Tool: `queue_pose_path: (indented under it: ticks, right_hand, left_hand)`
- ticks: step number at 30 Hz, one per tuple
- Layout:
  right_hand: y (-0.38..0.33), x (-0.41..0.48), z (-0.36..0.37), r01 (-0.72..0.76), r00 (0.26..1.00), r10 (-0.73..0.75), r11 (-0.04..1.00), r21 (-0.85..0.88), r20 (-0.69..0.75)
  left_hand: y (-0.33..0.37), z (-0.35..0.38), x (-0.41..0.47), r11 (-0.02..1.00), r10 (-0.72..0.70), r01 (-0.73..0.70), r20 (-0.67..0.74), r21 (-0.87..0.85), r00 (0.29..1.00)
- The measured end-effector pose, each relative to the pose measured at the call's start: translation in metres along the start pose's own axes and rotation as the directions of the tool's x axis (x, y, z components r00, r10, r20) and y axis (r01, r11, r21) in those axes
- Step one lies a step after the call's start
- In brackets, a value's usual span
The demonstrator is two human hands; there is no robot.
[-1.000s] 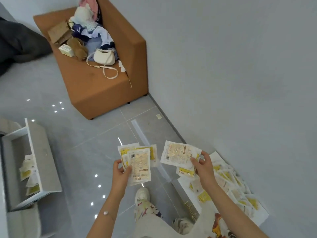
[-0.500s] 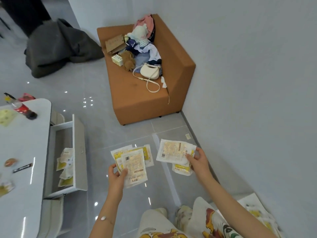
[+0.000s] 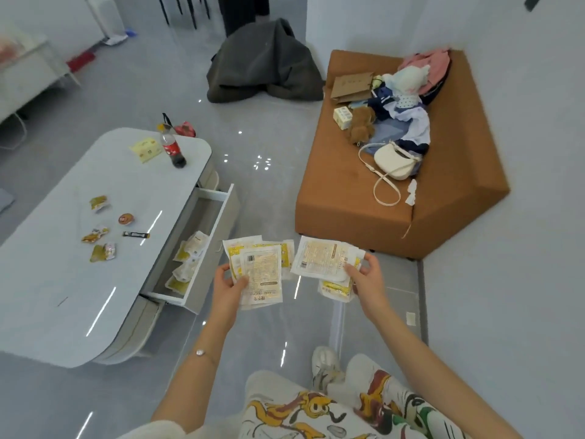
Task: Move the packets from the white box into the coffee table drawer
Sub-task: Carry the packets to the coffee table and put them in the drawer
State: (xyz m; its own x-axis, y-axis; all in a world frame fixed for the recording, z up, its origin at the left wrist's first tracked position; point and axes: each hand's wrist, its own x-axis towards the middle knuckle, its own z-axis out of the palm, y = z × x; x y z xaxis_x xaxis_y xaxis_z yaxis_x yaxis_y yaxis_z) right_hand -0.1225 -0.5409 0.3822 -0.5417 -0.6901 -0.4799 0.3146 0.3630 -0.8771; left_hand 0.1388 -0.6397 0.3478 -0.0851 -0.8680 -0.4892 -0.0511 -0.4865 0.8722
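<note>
Now holding two bunches of packets above the grey floor, side by side and just apart. In the left hand (image 3: 226,288), a fanned bunch of packets (image 3: 259,270), pinched at its lower left edge between thumb and curled fingers, printed backs up, yellow showing on those beneath. In the right hand (image 3: 367,278), a second bunch (image 3: 321,259), gripped at its right edge with the thumb on top, yellow-printed ones hanging below.

Just to the left, the coffee table drawer (image 3: 221,229), pulled open, with several more packets (image 3: 188,261) lying inside along its length. Over it, the glossy white coffee table (image 3: 72,280), bearing a cola bottle (image 3: 172,148) upright near the far end, a yellow pack (image 3: 145,149) just beside it and a scatter of small snack wrappers (image 3: 98,237) toward the middle.

Off to the right, an orange sofa (image 3: 348,210) against the wall, piled with clothes, a plush toy, a brown paper bag and a white handbag (image 3: 394,161). Beyond, on the floor, a dark heap of fabric (image 3: 262,64). At the bottom, cartoon-printed trousers (image 3: 300,410) and a pale shoe (image 3: 324,365).
</note>
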Motion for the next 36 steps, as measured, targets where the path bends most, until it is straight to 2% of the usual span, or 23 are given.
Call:
queue_pose_path:
  ticks: [9,18,25,29,36]
  right_hand:
    - [-0.066,0.095,0.071,0.032,0.960,0.024,0.981,-0.194,0.279]
    - [-0.094,0.162,0.208,0.044,0.878,0.097,0.959,-0.280,0.470]
    - [-0.101,0.204,0.323,0.007,0.852,0.164,0.946,-0.324,0.497]
    - [-0.103,0.228,0.378,0.059,0.828,0.151,0.934,-0.352,0.539]
    - [-0.088,0.282,0.455,0.110,0.766,0.218,0.883,-0.457,0.605]
  left_hand:
    - [0.027,0.002,0.031,0.978,-0.021,-0.040,-0.288,-0.203,0.957]
    - [0.051,-0.045,0.093,0.958,-0.044,-0.099,-0.479,-0.268,0.877]
    - [0.082,-0.110,0.165,0.950,-0.073,-0.105,-0.536,-0.294,0.841]
    - [0.097,-0.141,0.196,0.950,-0.098,-0.090,-0.558,-0.300,0.824]
    - [0.089,-0.165,0.244,0.917,-0.219,-0.056,-0.616,-0.395,0.757]
